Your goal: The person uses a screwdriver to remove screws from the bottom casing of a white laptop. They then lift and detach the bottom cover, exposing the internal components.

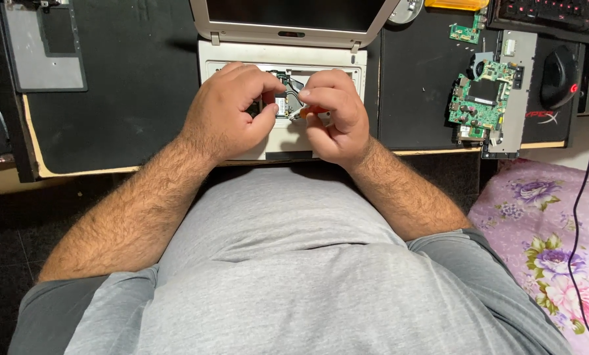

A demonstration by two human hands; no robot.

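Note:
A small white laptop [288,56] lies opened up on a black mat [117,79], its lid tilted back and its insides bared. My left hand [232,112] rests on the laptop's base, thumb and fingers pinching at a small circuit card [282,105] with thin wires. My right hand [330,112] is closed around a small tool with an orange handle [305,112], its tip at the same card. Both hands nearly touch over the open bay.
A green motherboard [481,98] sits on a grey metal plate at right, with a small green board [465,31] above it. A black mouse [560,75] and keyboard [550,14] are far right. A grey cover panel [45,43] lies far left. Flowered fabric [544,236] is lower right.

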